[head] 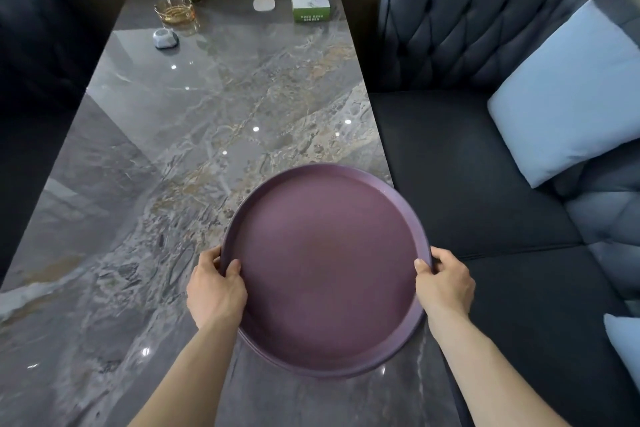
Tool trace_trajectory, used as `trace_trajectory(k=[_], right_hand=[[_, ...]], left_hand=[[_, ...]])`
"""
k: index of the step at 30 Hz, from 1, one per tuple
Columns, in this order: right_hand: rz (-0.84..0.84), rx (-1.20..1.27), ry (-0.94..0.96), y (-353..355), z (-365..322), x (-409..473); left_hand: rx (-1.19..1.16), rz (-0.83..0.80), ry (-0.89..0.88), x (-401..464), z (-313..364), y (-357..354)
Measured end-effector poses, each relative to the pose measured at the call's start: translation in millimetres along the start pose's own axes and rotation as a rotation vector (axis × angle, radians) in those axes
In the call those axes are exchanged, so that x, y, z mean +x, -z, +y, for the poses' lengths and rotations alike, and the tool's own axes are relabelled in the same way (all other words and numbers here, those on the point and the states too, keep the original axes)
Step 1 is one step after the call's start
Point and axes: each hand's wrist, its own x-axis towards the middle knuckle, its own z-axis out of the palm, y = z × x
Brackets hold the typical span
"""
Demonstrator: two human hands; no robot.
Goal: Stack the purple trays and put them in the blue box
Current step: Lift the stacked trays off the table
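I've got both hands on the stack of purple trays (325, 263), held at the near right corner of the marble table (166, 156), its right side reaching past the table's right edge. My left hand (215, 288) pinches the left rim, thumb inside, fingers curled under. My right hand (446, 284) pinches the right rim likewise. I see at least 2 rims stacked

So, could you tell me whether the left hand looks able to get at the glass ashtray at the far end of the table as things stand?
Probably not. The left hand is gripping the purple trays together with the right hand, and the glass ashtray sits at the far end of the table. Nothing blocks the path.
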Motion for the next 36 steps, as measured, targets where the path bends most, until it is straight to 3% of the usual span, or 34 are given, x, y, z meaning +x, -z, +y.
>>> trace_trajectory(k=[8,13,17,29,36], right_hand=[[-0.012,-0.029,0.112,-11.5,-2.3,2.0],[0.137,0.025,0.091,-11.1,7.8,-14.1],[0.183,0.021,0.093,-12.0,16.3,-24.8],[0.292,0.150,0.190,-33.8,6.8,-15.0],[0.274,-0.011,0.227,-46.7,8.6,-8.6]], left_hand=[[0.026,0.033,-0.027,-1.3,-4.3,-1.2],[0.056,0.065,-0.039,-7.5,-6.4,2.9],[-0.022,0.163,0.005,-15.0,-5.9,0.1],[-0.182,0.226,-0.051,-20.9,-16.7,-15.6],[-0.065,0.185,-0.077,-17.0,-17.0,-18.6]])
